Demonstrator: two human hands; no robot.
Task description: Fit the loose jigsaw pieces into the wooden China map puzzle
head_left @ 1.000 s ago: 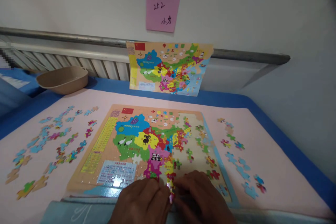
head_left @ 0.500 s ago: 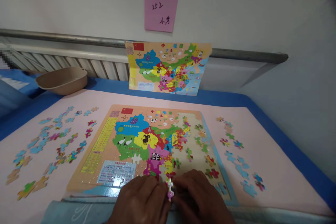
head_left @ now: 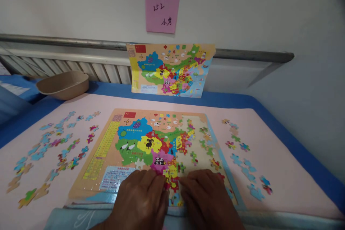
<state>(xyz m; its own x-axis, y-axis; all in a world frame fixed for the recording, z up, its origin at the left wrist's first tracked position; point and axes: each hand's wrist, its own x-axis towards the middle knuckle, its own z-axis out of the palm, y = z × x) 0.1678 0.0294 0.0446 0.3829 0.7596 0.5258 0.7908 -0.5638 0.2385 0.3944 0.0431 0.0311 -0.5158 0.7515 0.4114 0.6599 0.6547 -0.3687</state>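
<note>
The jigsaw map (head_left: 129, 158) lies in its tray on the table, its left part filled with joined pieces and its right part holding scattered loose ones. My left hand (head_left: 142, 194) rests on the lower middle of the map, fingers curled together with the tips hidden. Across a narrow gap my right hand (head_left: 206, 194) bends downward in the same way, fingers close together. A red puzzle piece (head_left: 174, 184) and a blue-yellow strip of pieces (head_left: 173, 200) show between the hands. Whether either hand pinches a piece is hidden.
Loose puzzle pieces (head_left: 56, 140) are spread left of the tray, with several more (head_left: 244, 165) on the right. A printed picture of the map (head_left: 172, 70) leans upright against the rail (head_left: 248, 54). A brown basket (head_left: 63, 86) stands at the back left.
Both hands have moved slightly forward on the map and farther apart. The pinkish piece between them earlier no longer shows there; red and blue-yellow pieces are visible instead.
</note>
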